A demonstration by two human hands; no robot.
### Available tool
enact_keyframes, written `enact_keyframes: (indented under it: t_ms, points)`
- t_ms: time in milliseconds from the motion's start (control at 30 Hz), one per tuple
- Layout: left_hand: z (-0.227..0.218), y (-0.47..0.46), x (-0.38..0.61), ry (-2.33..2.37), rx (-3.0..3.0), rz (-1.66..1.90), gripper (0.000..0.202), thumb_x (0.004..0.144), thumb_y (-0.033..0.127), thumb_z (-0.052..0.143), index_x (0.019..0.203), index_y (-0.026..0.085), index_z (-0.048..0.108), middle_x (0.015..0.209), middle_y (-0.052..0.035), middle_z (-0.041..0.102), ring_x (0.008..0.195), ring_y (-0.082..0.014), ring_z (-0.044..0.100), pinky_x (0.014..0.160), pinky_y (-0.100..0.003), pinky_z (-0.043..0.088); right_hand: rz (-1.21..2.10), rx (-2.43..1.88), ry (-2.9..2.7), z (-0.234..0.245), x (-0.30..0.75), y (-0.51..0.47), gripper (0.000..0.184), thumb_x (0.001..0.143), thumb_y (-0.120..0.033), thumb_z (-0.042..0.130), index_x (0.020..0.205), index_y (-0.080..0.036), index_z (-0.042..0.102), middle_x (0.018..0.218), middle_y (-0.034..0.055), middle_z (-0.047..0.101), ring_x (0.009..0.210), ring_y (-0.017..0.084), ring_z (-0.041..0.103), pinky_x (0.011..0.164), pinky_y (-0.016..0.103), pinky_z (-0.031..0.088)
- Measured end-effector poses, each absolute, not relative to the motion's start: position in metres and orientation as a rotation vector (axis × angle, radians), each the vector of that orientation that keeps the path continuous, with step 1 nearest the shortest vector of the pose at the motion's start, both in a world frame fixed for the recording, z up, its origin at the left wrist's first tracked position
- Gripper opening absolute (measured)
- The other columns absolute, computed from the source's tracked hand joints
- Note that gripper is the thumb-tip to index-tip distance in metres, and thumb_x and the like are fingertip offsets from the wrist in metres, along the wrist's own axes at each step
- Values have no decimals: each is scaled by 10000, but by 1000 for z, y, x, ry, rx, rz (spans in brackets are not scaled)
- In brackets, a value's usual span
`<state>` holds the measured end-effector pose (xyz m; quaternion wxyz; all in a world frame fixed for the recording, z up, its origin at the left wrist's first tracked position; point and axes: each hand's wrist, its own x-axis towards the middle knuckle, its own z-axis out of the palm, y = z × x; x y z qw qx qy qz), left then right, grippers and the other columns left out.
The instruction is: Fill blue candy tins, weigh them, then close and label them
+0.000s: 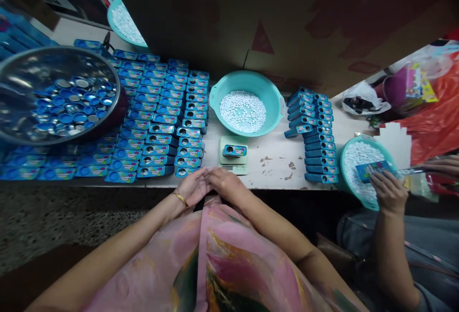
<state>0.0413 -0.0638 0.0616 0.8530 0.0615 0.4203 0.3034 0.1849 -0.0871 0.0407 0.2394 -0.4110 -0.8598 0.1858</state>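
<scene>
My left hand (191,188) and my right hand (225,183) meet at the near edge of the white table (272,161), fingertips touching each other, fingers curled together. I cannot make out anything between them. Just beyond them a single blue tin (234,150) lies on a small pale green scale (233,156). Behind the scale stands a teal basin (247,104) filled with small white tablets. To the left lie several rows of blue tins (158,116) with round holes showing.
A metal bowl (53,94) of blue and silver lids sits far left. Stacked blue tins (313,132) stand right of the basin. A co-worker's hand (389,190) holds a blue tin over another teal basin (362,171) of tablets. A brown cardboard wall (287,20) rises behind.
</scene>
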Motion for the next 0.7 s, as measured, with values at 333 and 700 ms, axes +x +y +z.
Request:
enact_keyframes:
  t_ms: [333, 700]
  points:
    - [69, -24, 72, 991, 393, 766, 172, 744, 98, 517, 859, 40, 631, 940, -189, 636, 932, -222, 593, 877, -335, 444, 509, -1477, -1874, 46, 238, -39, 187, 797, -153, 454, 913, -192, 595, 869, 41, 574, 830, 137, 536, 755, 235, 420]
    - [64, -41, 38, 1069, 308, 796, 192, 743, 82, 517, 900, 33, 616, 997, -199, 619, 990, -242, 567, 857, -312, 471, 551, -1467, -1695, 40, 247, -42, 252, 847, -221, 398, 995, -196, 599, 951, 44, 622, 898, 141, 564, 819, 263, 431]
